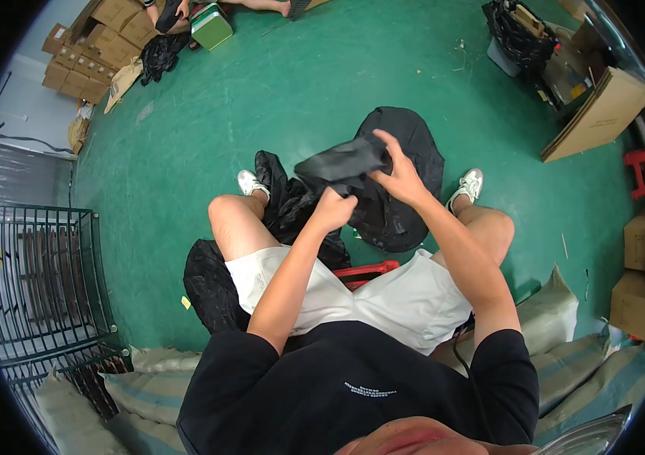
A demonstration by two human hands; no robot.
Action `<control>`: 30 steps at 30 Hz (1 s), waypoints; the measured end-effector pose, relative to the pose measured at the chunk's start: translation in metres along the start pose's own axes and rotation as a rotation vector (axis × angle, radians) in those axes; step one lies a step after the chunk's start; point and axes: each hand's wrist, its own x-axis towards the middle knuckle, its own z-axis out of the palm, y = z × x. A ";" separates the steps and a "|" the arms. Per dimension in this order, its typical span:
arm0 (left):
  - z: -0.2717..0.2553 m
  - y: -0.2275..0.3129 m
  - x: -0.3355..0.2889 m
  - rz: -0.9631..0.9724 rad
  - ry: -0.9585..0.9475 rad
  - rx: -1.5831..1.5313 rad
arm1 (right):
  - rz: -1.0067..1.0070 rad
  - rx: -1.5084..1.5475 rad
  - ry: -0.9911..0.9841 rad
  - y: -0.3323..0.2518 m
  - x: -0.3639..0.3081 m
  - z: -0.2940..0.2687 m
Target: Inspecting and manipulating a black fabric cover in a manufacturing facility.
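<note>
Between my knees I hold a folded black piece of thin, slightly shiny material (337, 163), blurred by motion, above the floor. My left hand (335, 208) is closed in a fist on its lower edge. My right hand (400, 174) grips its right end between thumb and fingers. Under and beyond my right hand lies a large rounded black sheet-like piece (413, 144), spread between my feet. Crumpled black material (284, 201) hangs by my left shin, and more of the black material (216, 284) is heaped outside my left thigh.
I sit on a red stool (365, 274), partly hidden by my shorts. Stuffed woven sacks (557, 311) lie behind me. A dark metal rack (42, 273) stands left. Cartons (102, 49) are stacked far left, near another person (174, 15). Flat cardboard (599, 114) leans at right.
</note>
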 end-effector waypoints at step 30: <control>-0.026 -0.016 0.002 -0.249 0.185 -0.567 | 0.435 0.928 -0.111 -0.005 0.006 -0.012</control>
